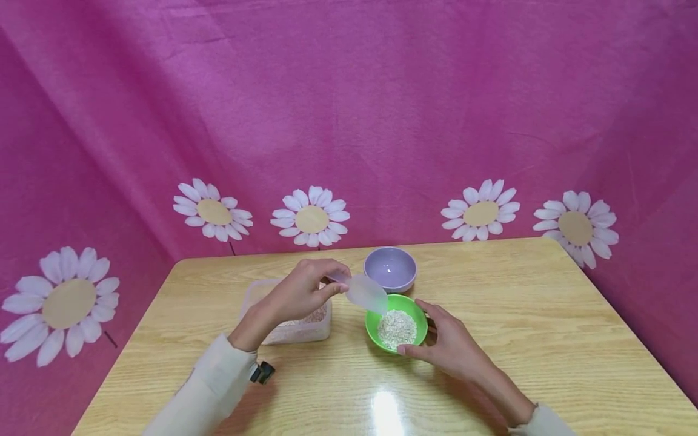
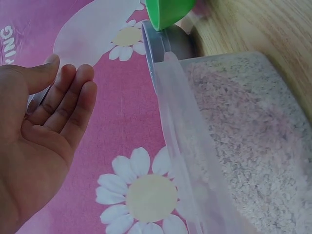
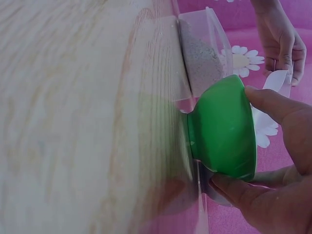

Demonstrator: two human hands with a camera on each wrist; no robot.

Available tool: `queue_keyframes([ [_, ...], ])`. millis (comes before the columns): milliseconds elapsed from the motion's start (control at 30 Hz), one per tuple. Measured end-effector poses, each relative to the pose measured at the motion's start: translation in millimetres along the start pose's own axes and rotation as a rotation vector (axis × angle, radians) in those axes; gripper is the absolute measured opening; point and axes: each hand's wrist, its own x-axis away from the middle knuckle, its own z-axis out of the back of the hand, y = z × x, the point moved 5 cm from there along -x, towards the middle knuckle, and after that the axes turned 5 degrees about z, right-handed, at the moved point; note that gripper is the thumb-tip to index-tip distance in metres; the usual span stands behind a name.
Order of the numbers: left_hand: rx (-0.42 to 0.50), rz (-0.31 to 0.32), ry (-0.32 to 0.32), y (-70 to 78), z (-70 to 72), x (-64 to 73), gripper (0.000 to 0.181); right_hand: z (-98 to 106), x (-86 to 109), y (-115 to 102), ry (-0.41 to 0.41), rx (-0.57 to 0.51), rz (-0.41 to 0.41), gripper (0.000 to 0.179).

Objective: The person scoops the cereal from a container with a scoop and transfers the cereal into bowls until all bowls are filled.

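Note:
My left hand (image 1: 302, 287) pinches the handle of a translucent white scoop (image 1: 365, 294) between thumb and fingers. The scoop's blade tilts down over the left rim of a green bowl (image 1: 372, 327). Pale oat-like flakes (image 1: 397, 329) lie heaped in that bowl. Around the bowl's right side, my right hand (image 1: 455, 345) grips with thumb near the front and fingers behind. In the right wrist view the green bowl (image 3: 222, 126) stands upright on its foot. Left of it, partly behind my left forearm, is a translucent container (image 1: 305, 334) with more flakes inside.
A purple bowl (image 1: 389, 269) with nothing visible in it stands just behind the green bowl. The wooden table (image 1: 523, 303) ends at a pink cloth (image 1: 371, 121) printed with large daisies, which hangs behind and at both sides.

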Motion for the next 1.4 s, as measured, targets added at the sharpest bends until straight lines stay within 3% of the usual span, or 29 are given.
queue_keyframes([
  [267,0.046,0.031,0.031,-6.0,-2.5,7.7,0.013,0,0.2,2,-0.004,0.000,-0.026,0.105],
  [433,0.087,0.076,0.082,-13.9,-3.0,16.3,0.014,-1,0.0,2,0.002,0.006,-0.020,0.104],
  [633,0.077,0.122,0.160,-23.2,-0.9,27.9,0.016,7,-0.9,-6,0.035,0.021,0.010,0.099],
  [900,0.087,0.188,0.259,-38.3,13.8,50.3,0.020,15,-6.9,-23,0.103,0.026,0.103,0.092],
  [1133,0.105,0.293,0.307,-56.8,29.3,74.2,0.019,5,-15.5,-34,0.103,0.052,0.120,0.091],
  [1400,0.055,0.333,0.354,-68.8,49.5,99.4,0.021,-13,-26.3,-53,0.076,0.064,0.130,0.092],
])
